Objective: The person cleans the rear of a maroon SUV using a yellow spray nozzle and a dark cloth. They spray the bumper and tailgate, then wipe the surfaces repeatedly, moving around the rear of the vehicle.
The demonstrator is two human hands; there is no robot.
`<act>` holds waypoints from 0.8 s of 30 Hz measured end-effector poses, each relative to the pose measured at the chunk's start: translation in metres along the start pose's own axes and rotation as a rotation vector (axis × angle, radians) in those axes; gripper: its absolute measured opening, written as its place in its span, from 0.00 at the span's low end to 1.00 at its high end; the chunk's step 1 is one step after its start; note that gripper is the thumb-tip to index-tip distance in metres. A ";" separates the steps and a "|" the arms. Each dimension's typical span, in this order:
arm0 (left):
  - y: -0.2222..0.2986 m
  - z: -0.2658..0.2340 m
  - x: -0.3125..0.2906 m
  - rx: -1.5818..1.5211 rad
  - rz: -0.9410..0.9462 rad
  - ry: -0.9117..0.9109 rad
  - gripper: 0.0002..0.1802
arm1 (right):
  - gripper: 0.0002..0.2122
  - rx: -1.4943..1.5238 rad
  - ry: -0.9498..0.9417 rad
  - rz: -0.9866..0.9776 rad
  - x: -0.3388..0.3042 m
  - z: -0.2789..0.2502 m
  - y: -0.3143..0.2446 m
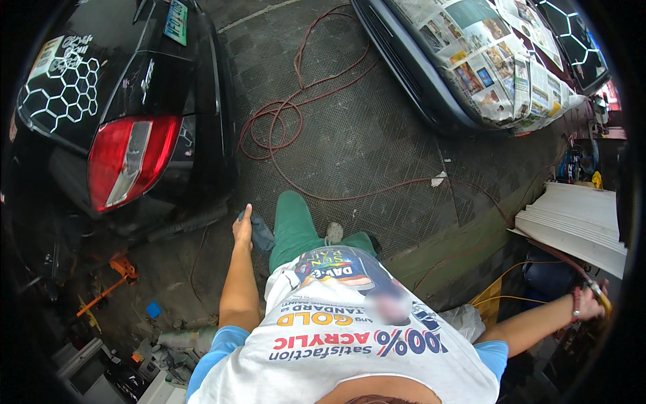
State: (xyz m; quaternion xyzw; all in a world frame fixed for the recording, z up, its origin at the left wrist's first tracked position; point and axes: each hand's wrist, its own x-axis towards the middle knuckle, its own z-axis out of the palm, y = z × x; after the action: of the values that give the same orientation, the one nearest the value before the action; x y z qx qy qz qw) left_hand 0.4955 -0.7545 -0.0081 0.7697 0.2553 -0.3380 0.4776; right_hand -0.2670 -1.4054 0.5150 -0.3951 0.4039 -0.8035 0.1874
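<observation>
Hands grip crumpled grey cloth, flexible reddish hose.

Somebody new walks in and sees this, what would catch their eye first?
Probably the bright red tail light on the black car at left, then the newspaper sheets over another car at upper right. Next might come the red hose looping across the dark floor between them, above the left hand with its grey cloth.
</observation>
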 end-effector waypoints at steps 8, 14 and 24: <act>0.160 0.088 0.096 0.223 0.341 -0.080 0.30 | 0.22 -0.437 -0.359 0.277 -0.362 0.212 0.135; 0.356 0.156 0.147 0.534 0.484 -0.221 0.37 | 0.27 -0.291 -0.547 0.561 -0.534 0.428 0.132; 0.611 0.206 0.239 0.156 0.545 -0.297 0.25 | 0.21 0.973 -0.877 1.244 -0.638 0.788 0.058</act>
State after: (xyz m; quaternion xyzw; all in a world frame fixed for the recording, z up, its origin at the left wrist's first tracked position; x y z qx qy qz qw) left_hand 1.0295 -1.1774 0.0886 0.7863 -0.0594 -0.3248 0.5222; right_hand 0.7454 -1.4394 0.4453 -0.2534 0.0522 -0.4164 0.8716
